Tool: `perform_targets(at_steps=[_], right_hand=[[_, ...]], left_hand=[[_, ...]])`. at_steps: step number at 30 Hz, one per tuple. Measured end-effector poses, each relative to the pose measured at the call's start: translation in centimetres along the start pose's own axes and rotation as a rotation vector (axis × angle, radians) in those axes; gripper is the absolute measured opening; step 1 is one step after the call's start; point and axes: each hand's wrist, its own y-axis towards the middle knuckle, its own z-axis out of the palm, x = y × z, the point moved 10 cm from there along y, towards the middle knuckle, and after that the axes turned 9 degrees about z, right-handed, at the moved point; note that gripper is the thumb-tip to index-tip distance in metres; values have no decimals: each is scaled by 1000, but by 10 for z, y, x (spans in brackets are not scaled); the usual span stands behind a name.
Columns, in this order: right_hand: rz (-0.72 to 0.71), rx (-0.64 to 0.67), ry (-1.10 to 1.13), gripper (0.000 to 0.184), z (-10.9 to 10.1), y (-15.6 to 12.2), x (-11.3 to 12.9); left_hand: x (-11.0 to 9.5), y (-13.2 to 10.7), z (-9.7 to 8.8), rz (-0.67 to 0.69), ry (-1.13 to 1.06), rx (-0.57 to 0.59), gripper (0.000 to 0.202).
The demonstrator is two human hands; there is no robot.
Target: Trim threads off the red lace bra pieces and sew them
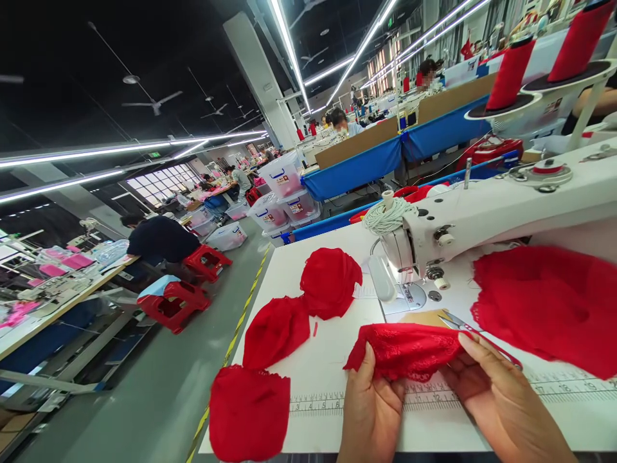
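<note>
Both hands are at bottom centre-right of frame, on one lace strip point(409, 350).
Left hand point(371, 408): thumb on top of the strip's left end, fingers curled under, pinching it.
Right hand point(501, 402): thumb pressed on the strip's right end, fingers below, also pinching.
The strip is red and stretched between the two hands, just above the table point(332, 366), below the needle end of the sewing machine point(486, 215).
Snips point(456, 320): metal tip shows just above the right thumb, at the strip's upper right edge. Can't tell if the right hand holds them.

Ruler point(318, 405) is printed along the table's near edge and runs under both hands.
Three red cups point(330, 283) lie on the table left of the hands. Two touch at mid-frame, the third sits at the bottom edge.
Lace pile point(549, 308), red, is at right of frame under the machine arm.
White cord spool point(388, 215) sits on the machine's left end.
Two red thread cones point(511, 74) are at upper right.

Left of frame is an aisle with red stools point(173, 302) and a seated person point(157, 239) in a dark top at another bench.
Clear bins point(284, 175) are stacked at mid-frame, with blue troughs point(357, 170) to their right.
</note>
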Motion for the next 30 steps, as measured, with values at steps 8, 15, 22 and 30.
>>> perform_targets(at_steps=[8,15,22,30], right_hand=[[111,-88,129,14,-5,3,-5],[143,60,17,50,16,-3,-7],[33,-92,-97,77,-10,0,14],[-124,-9,-443,116,-6,-9,22]], left_hand=[[3,-1,-4,115,19,62,15],[10,-17,-36,284,347,115,33],[-6,-11,10,115,80,272,34],[5,-22,33,229,231,378,43]])
